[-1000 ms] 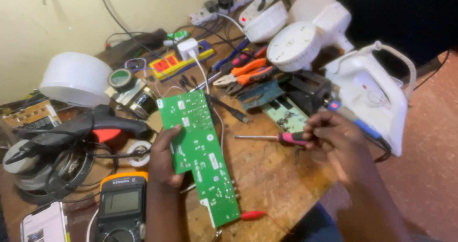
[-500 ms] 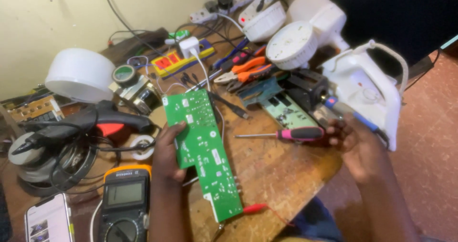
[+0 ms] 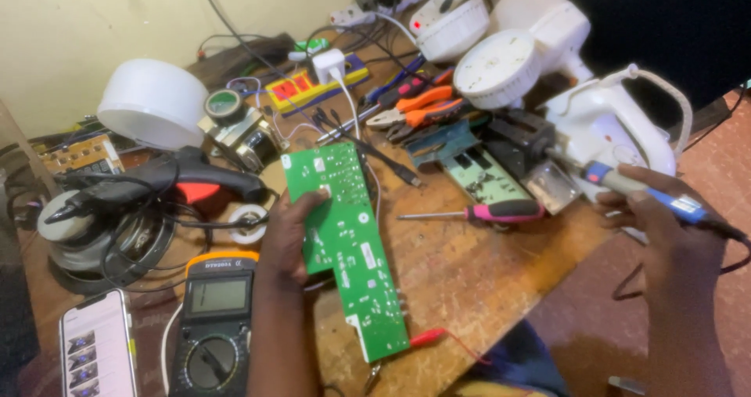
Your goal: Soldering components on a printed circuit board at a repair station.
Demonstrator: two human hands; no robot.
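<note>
My left hand (image 3: 288,239) grips the left edge of a long green circuit board (image 3: 344,240), held tilted over the wooden bench (image 3: 461,272). My right hand (image 3: 659,223) is at the right, shut on a blue-handled soldering iron (image 3: 626,184) whose tip points left toward a small metal stand (image 3: 552,187). A pink-and-black screwdriver (image 3: 493,211) lies on the bench between the two hands, touched by neither.
A yellow multimeter (image 3: 213,319) and a phone (image 3: 95,352) lie at the lower left. A black glue gun (image 3: 164,184), tape rolls, white lamp domes (image 3: 149,104), orange pliers (image 3: 415,107), a power strip (image 3: 313,84) and a white clothes iron (image 3: 618,123) crowd the bench.
My right hand has left the pink screwdriver on the bench and moved right, and now holds the blue soldering iron. My left hand still holds the green board.
</note>
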